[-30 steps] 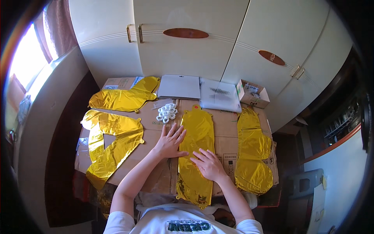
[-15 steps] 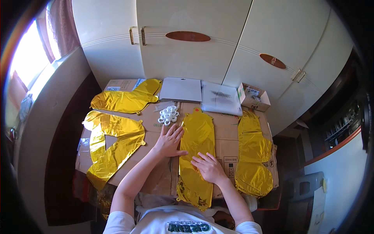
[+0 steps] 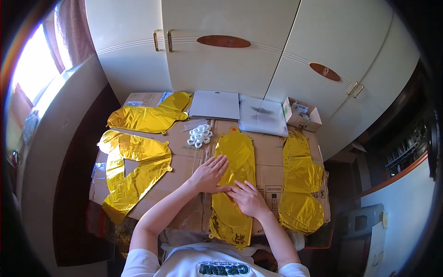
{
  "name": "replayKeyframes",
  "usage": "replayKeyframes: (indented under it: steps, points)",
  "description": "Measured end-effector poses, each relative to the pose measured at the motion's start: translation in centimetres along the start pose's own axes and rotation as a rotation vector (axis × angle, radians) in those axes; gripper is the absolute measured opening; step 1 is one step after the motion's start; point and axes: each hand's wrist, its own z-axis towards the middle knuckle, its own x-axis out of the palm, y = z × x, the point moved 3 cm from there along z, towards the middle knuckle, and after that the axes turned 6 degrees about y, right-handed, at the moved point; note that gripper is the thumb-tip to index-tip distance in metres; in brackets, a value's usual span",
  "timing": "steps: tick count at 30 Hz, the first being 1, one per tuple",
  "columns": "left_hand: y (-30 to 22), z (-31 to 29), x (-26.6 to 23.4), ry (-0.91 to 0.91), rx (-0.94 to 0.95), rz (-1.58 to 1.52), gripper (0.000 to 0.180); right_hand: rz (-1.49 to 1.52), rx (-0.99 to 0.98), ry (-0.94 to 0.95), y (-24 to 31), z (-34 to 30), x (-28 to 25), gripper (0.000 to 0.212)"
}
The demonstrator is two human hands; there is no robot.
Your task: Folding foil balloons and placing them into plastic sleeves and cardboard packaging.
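While left fingers (image 3: 217, 165) lie straight, right fingers (image 3: 241, 187) touch gold foil (image 3: 236, 150).

Left hand (image 3: 209, 176) seemingly touches right hand (image 3: 248, 199) on gold foil (image 3: 236, 154).

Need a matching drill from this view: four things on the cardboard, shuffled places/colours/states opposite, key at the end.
Things:
1. Rings
2. Box
3. Middle foil
4. Right foil

Descriptions:
A. Gold, no hand on it
B. White, in a heap
C. Partly covered by the left hand and right hand
D. Open-topped, at the back right

Pairs: 1-B, 2-D, 3-C, 4-A
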Motion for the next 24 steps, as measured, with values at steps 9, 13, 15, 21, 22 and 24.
replayKeyframes:
  steps: [9,13,15,21,22,24]
  points:
    - [2.6,0.8,-0.1,-0.008,-0.129,0.074,0.105,0.018,0.0,0.002,0.1,0.1,-0.2,0.033]
    - [3.5,1.6,-0.3,0.048,-0.18,0.123,0.112,0.023,0.004,0.016,0.1,0.0,-0.1,0.034]
    - [3.9,1.8,-0.4,0.043,-0.189,0.116,0.113,0.028,0.003,0.021,0.1,0.0,-0.1,0.034]
    - [4.9,1.6,-0.8,0.136,-0.18,0.12,0.131,0.037,0.005,0.022,0.1,0.0,0.0,0.034]
    - [5.1,1.5,-0.7,0.156,-0.173,0.126,0.133,0.036,0.006,0.025,0.1,-0.1,0.0,0.034]
    - [5.3,1.5,-0.6,0.195,-0.159,0.14,0.138,0.029,0.009,0.031,0.1,-0.1,0.0,0.033]
